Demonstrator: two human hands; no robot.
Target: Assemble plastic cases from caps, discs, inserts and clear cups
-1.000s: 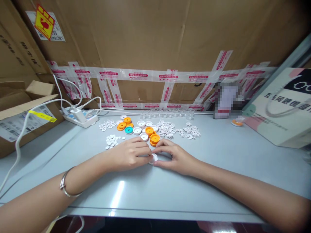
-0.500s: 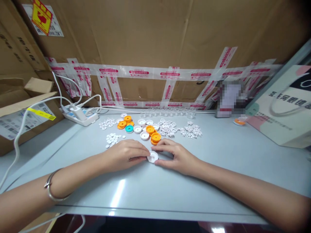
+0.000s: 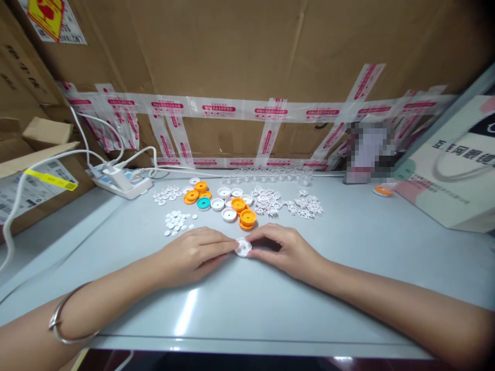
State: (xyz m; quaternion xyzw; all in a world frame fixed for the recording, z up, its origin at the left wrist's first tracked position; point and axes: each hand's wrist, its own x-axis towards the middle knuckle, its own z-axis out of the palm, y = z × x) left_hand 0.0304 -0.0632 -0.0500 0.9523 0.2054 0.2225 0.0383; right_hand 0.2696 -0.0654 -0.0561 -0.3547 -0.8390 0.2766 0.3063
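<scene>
Probably for steadiness, the right hand [image 3: 290, 250] grasps a white disc [image 3: 244, 249] by its right edge, on or just above the worktop [image 3: 270, 309]; the left hand [image 3: 193, 255] touches the opposite edge, its grip unclear. Orange cups [image 3: 248, 218] sit just beyond, seemingly for easy reach.

Bare hands [image 3: 197, 255] [image 3: 288, 250] close together, right fingers [image 3: 268, 231] curved, forearms [image 3: 119, 288] [image 3: 371, 288] converging

A power strip [image 3: 136, 191] (plugs [image 3: 121, 179] fitted) sits beside an open carton [image 3: 52, 208]; far right, a printed bag [image 3: 450, 178].
</scene>
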